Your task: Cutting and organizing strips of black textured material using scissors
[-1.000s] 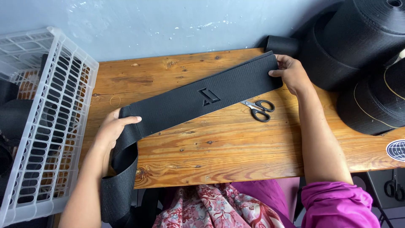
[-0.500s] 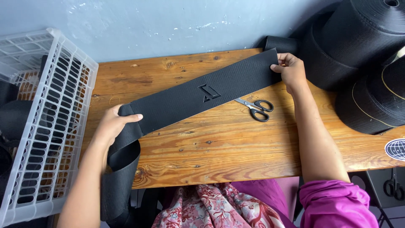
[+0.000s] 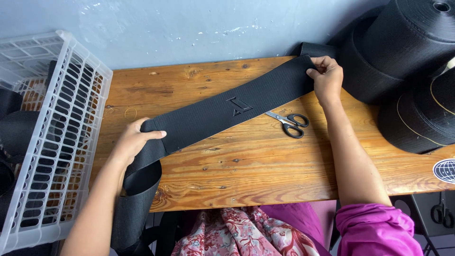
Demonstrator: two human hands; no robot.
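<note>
A wide black woven elastic band (image 3: 222, 111) lies stretched slantwise across the wooden plank tabletop (image 3: 265, 166), running from the lower left to the upper right. A small embossed geometric mark sits near its middle. The left hand (image 3: 132, 144) presses down on the band's lower end near the front left of the tabletop, fingers closed over the fabric with the thumb on top. Past this hand the band folds over the tabletop's front edge and hangs down out of view. The right hand (image 3: 326, 78) pinches the band's upper end near the back right of the tabletop, fingers curled around its edge.

A pair of steel scissors with black handles (image 3: 289, 124) lies on the wood just below the band, between the two arms, blades closed and not touching the fabric. Large black rolls of webbing (image 3: 403, 57) crowd the right end of the tabletop, just beside the right hand; the band's far end seems to run on behind that hand toward them, though the join is hidden. A white plastic lattice crate (image 3: 57, 137) stands at the left, holding dark pieces that are hard to make out through the slats. The rolls and the crate are cut off by the picture's edges.
</note>
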